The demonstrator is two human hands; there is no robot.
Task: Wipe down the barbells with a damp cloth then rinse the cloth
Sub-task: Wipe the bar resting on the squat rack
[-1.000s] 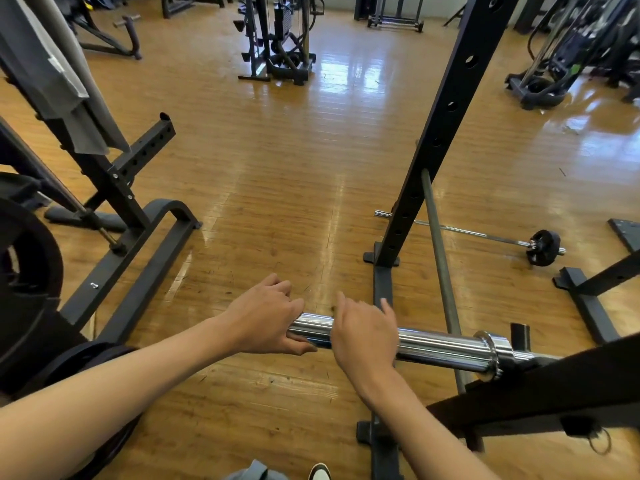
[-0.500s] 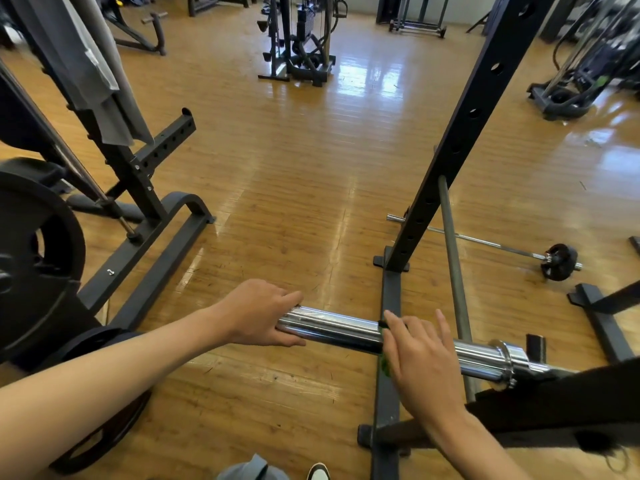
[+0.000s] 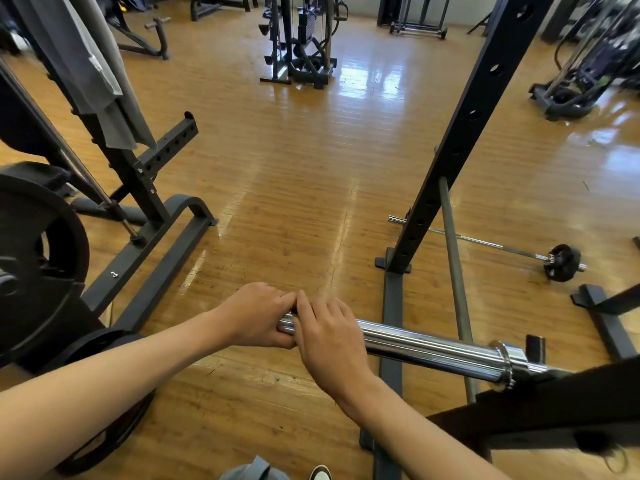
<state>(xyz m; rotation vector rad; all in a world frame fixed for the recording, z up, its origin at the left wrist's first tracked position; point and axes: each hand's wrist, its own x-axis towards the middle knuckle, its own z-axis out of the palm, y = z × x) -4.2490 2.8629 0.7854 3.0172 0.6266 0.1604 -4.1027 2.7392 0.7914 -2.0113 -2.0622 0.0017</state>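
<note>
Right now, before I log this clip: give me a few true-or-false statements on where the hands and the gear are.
1. The left hand and right hand are both on the chrome barbell sleeve. True.
2. The hands are far apart on it. False: they touch, side by side near its free end.
3. A smaller barbell lies on the floor to the right. True.
4. The grey cloth lies on the floor. False: it hangs on the rack at the left.

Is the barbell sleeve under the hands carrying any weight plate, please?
No; the barbell sleeve is bare chrome between the right hand and its collar.
</note>
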